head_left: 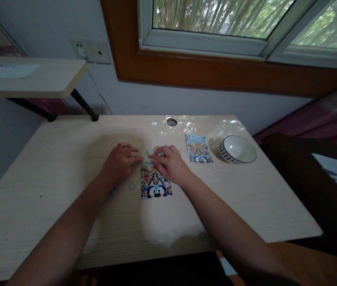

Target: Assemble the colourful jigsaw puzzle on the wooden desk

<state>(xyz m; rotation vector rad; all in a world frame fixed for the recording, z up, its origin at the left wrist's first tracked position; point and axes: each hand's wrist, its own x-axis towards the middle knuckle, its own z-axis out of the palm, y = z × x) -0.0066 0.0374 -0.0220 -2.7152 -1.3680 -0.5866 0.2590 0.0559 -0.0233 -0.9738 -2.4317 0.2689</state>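
Note:
A partly assembled jigsaw puzzle (156, 190) lies on the table in front of me, with a blue cartoon dog face along its lower part. My left hand (121, 163) rests at its upper left edge, fingers apart and the index finger stretched to the puzzle. Over the upper right part, my right hand (170, 163) has its fingers bent in, with a small pale puzzle piece at the fingertips. Loose pieces (132, 186) lie left of the puzzle, and a darker cluster of pieces (114, 190) is partly hidden by my left wrist. Another piece (147, 151) shows above the puzzle.
A printed picture card (200, 149) with the same dog lies to the right, beside a white bowl (237, 150) with a striped outside. A raised shelf (31, 85) stands over the table's back left. A round cable hole (172, 122) is near the back edge.

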